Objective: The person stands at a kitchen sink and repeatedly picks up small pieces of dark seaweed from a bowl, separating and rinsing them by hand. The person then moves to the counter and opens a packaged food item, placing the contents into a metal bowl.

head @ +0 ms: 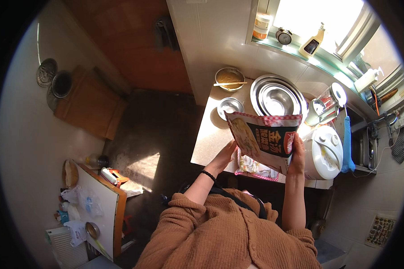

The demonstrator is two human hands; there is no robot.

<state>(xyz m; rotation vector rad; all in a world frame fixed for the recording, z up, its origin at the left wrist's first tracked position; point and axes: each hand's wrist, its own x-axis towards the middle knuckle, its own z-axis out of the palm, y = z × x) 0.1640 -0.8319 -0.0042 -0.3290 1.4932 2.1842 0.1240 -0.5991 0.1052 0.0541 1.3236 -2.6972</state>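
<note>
A printed food packet (265, 141) with a red checked edge is held up over the counter's front edge. My right hand (296, 154) grips its right side. At its lower left is my left hand (226, 155), fingers partly hidden behind the packet, so its grip cannot be told. Beneath lies a second packet (254, 166) with a pink checked border. Behind the held packet are a small metal bowl (230, 107), a stack of nested steel bowls (277, 97), and a bowl of yellowish food (229, 75) with chopsticks (230, 83) across it.
A white lidded appliance (324, 153) stands right of my right hand, with a blender (326, 102) behind it. Farther right is a steel sink (360, 148). The windowsill holds an alarm clock (284, 36) and bottles. A white-topped table (103, 205) with plastic bags stands at the left.
</note>
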